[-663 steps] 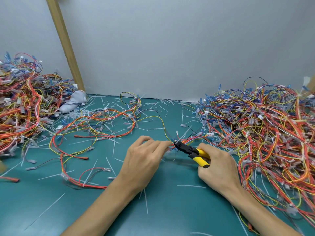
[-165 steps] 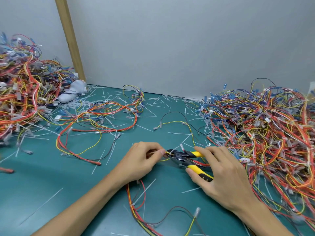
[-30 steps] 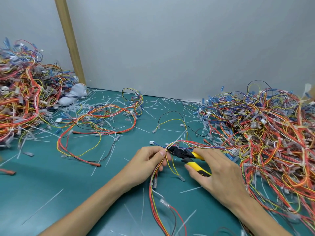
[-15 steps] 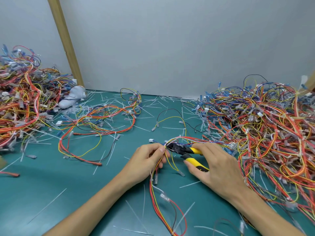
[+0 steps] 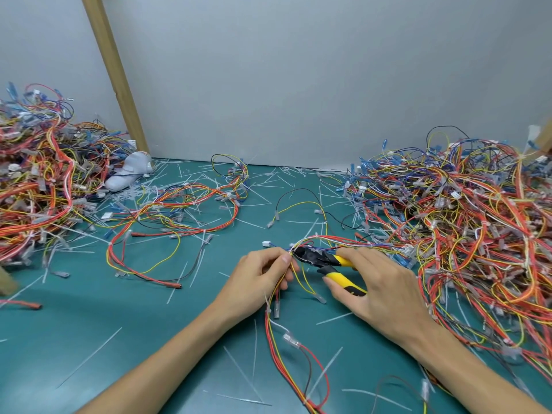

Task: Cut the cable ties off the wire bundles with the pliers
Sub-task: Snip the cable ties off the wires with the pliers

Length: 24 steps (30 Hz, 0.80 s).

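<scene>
Left hand pinches the bundle between thumb and fingertips, at 9 o'clock of the plier nose. Purpose, as I judge it: to hold the wires steady so the nose meets only the tie, not insulation.

Right hand is curled round the yellow handles of the pliers. The handles stand apart, so I take the cut as not yet made. The nose points to 9 o'clock and touches the bundle at my left fingertips. The tie under it is too small to make out.

The bundle's tail runs to 6 o'clock over the mat; its far end leads to 3 o'clock, toward the right pile, probably uncut stock. The left pile lies at 9 o'clock, probably done. Cut ties litter the mat.

Risk: nicking a wire.
</scene>
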Each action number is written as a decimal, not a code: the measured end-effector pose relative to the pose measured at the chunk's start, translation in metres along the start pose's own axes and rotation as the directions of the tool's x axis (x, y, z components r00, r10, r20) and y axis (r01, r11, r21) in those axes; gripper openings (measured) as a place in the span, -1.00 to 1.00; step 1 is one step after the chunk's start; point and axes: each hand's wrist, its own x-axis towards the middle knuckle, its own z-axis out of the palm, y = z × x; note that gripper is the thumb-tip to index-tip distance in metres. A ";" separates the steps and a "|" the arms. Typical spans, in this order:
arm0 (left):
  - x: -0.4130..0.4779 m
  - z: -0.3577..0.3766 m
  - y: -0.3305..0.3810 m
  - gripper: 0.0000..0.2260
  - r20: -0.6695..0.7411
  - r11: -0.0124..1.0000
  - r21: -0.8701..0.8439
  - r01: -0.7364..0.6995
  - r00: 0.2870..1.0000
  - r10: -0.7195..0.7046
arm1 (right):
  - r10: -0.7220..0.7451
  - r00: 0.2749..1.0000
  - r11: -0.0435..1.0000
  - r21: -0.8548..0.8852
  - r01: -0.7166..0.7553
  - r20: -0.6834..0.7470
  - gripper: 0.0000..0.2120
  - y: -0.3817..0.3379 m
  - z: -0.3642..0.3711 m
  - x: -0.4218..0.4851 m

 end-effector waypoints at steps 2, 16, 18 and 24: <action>0.000 0.000 0.000 -0.75 -0.013 1.000 0.001 -0.024 1.000 0.024 | 0.011 1.000 1.000 -0.011 -0.010 0.021 -0.65 -0.001 -0.001 -0.001; 0.001 0.001 -0.003 -0.81 0.014 0.999 0.015 -0.045 0.999 0.045 | -0.007 0.993 0.997 -0.082 0.017 0.118 -0.60 0.000 0.002 0.000; 0.001 0.001 -0.003 -0.81 0.015 0.999 0.025 -0.044 0.999 0.044 | -0.004 0.994 0.997 -0.082 0.014 0.112 -0.60 0.001 0.003 0.000; 0.002 0.002 -0.003 -0.80 0.017 0.998 0.040 -0.039 0.999 0.038 | -0.007 0.996 0.997 -0.081 0.014 0.085 -0.63 0.002 0.004 -0.001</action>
